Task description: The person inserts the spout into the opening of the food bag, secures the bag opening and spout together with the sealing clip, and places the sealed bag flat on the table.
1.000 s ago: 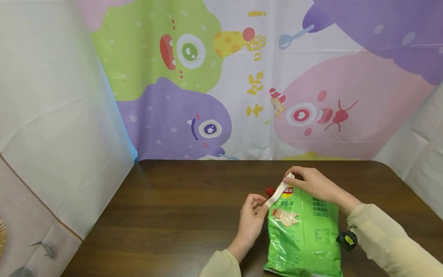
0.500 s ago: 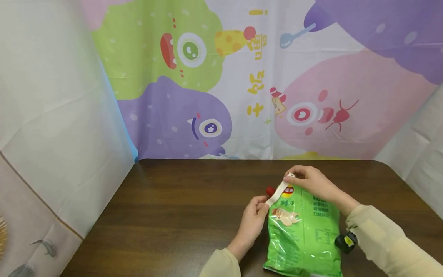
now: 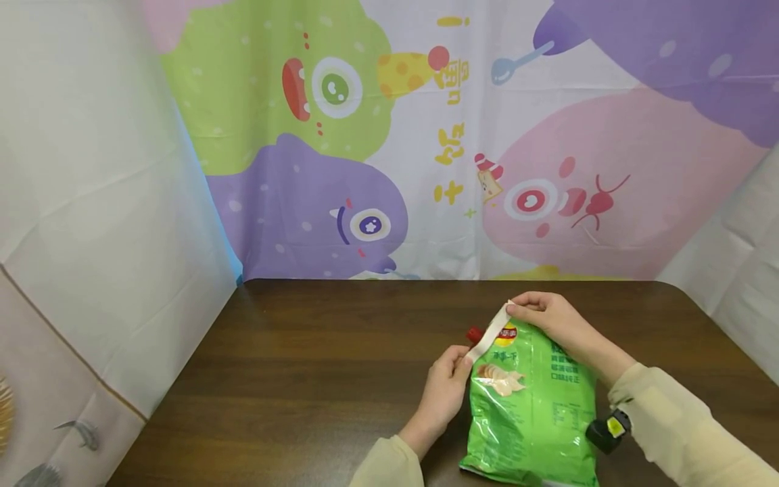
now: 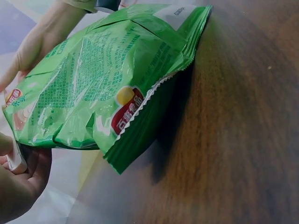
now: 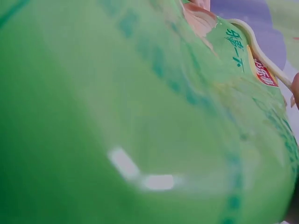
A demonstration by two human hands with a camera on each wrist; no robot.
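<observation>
A green chip bag [image 3: 529,419] stands tilted at the right of the table, printed back toward me. Across its far end runs a long white bag clip [image 3: 489,333]. My left hand [image 3: 444,382] pinches the clip's near end between thumb and fingers; the left wrist view shows that white end [image 4: 16,161] in its grip. At the clip's far corner, my right hand [image 3: 554,321] pinches the clip and bag edge with thumb and fingertips. A small red piece [image 3: 474,335] sticks out behind the clip. Green film fills most of the right wrist view.
The dark wood table [image 3: 304,365] stretches to the left. Behind it hangs a cartoon-printed curtain [image 3: 426,149], with a pale cloth [image 3: 109,169] along the left side. A black wrist camera [image 3: 606,433] sits by the right sleeve, beside the bag.
My right hand has shifted slightly right along the clip's far end, and the clip looks straighter. The bag's lower end has moved slightly left. My left hand stays nearly still.
</observation>
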